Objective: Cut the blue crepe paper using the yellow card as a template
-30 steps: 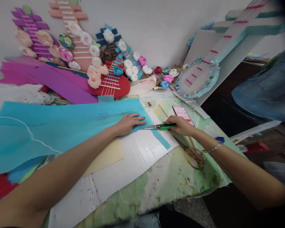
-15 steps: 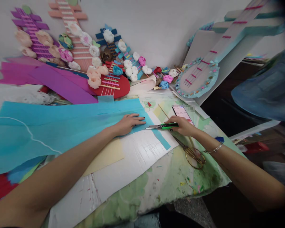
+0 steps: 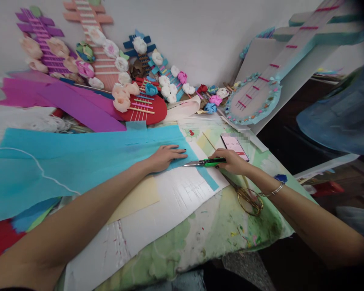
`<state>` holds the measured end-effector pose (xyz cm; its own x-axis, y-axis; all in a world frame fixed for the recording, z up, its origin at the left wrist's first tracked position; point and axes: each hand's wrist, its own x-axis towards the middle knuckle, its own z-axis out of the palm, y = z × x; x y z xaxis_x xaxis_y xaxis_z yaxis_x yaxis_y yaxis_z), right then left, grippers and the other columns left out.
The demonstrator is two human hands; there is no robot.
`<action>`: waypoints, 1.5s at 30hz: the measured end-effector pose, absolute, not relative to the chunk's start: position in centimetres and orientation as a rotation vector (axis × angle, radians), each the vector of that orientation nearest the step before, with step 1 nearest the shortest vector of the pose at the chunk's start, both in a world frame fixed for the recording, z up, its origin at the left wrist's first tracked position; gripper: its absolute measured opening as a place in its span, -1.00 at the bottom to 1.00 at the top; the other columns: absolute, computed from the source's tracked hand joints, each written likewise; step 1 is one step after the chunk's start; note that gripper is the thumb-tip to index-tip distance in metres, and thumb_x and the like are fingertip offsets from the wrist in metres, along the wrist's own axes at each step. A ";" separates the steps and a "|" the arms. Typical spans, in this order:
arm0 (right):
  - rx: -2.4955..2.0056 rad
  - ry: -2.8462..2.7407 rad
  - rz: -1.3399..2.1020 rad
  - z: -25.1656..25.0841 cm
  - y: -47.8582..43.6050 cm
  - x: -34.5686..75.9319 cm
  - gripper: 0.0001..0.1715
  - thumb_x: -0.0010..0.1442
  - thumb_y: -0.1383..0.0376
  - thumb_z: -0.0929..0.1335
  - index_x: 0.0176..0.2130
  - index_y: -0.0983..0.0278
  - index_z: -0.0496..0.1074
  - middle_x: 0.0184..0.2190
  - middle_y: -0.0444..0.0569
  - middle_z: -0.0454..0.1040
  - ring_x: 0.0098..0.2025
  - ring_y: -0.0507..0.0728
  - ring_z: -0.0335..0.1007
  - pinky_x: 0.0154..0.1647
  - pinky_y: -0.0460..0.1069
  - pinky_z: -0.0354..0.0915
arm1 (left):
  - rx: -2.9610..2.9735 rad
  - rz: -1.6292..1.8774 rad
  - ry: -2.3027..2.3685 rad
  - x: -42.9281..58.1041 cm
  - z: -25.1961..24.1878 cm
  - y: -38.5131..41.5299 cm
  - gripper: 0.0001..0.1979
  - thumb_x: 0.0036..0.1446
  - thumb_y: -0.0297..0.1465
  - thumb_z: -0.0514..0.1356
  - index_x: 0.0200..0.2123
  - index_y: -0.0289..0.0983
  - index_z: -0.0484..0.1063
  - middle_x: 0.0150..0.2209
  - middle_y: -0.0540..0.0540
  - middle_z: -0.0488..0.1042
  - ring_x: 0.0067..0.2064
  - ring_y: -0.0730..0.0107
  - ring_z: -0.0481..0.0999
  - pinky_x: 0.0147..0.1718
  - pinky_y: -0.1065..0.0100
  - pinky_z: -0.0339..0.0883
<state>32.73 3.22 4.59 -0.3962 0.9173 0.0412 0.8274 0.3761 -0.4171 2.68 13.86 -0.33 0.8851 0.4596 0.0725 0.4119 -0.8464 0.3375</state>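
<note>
A large sheet of blue crepe paper (image 3: 87, 155) lies across the table. My left hand (image 3: 165, 157) presses flat on it near the right end, fingers stretched out. In my right hand (image 3: 230, 161) is a green and black utility knife (image 3: 210, 162), its blade pointing left at the paper's lower edge, just below my left fingers. A narrow blue strip (image 3: 208, 179) extends down from the sheet, over a scored white board (image 3: 182, 194). Close to my right wrist lie gold-handled scissors (image 3: 250, 201), their blades partly hidden under the hand.
A phone with a timer (image 3: 235, 146) lies beyond my right hand, near a thin stick (image 3: 209, 141). Paper-flower-decorated instrument models (image 3: 145, 107) stand along the wall. Purple paper (image 3: 79, 103) lies behind the blue sheet. The table's front edge has a green cloth (image 3: 170, 250).
The knife and my right hand have shifted slightly left along the paper's edge. My left hand stays in place on the sheet.
</note>
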 end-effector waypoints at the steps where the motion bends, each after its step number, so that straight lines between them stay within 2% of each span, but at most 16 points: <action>1: -1.546 -2.370 0.484 4.6 3.1 32.9 -0.59 -0.03 0.49 0.34 -0.15 0.27 0.51 -0.20 0.06 0.50 -0.14 0.22 0.43 -0.11 0.09 0.29 | 2.738 0.216 0.650 2.7 -0.3 13.8 -0.45 0.31 -0.57 -0.13 0.23 0.04 0.26 0.31 0.09 0.21 0.34 0.19 0.11 0.17 0.07 0.01; 21: -1.526 -2.356 0.517 4.8 3.1 32.2 -0.54 -0.08 0.52 0.33 -0.15 0.29 0.53 -0.22 0.06 0.48 -0.16 0.20 0.44 -0.12 0.07 0.29 | 2.744 0.241 0.644 2.7 -0.4 13.9 -0.42 0.28 -0.60 -0.14 0.22 0.04 0.28 0.31 0.10 0.22 0.33 0.19 0.12 0.16 0.06 0.02; 32: -1.488 -2.367 0.495 4.1 3.9 31.1 -0.60 -0.01 0.47 0.37 -0.13 0.26 0.53 -0.22 0.05 0.50 -0.14 0.21 0.44 -0.07 0.09 0.29 | 2.747 0.232 0.639 2.6 -0.4 14.0 -0.45 0.31 -0.57 -0.13 0.22 0.05 0.27 0.31 0.11 0.21 0.34 0.20 0.12 0.17 0.07 0.03; 45: -1.521 -2.352 0.512 4.5 3.2 31.3 -0.54 -0.08 0.53 0.35 -0.14 0.29 0.53 -0.21 0.06 0.50 -0.14 0.20 0.44 -0.11 0.06 0.29 | 2.765 0.254 0.626 2.7 -0.8 14.2 -0.45 0.31 -0.57 -0.13 0.21 0.05 0.28 0.30 0.11 0.22 0.33 0.20 0.13 0.19 0.07 0.03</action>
<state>31.28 3.16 4.48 -0.3985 0.9157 0.0513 0.8115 0.3780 -0.4457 2.69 14.22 -0.76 0.8897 0.4442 0.1053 0.3923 -0.8619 0.3212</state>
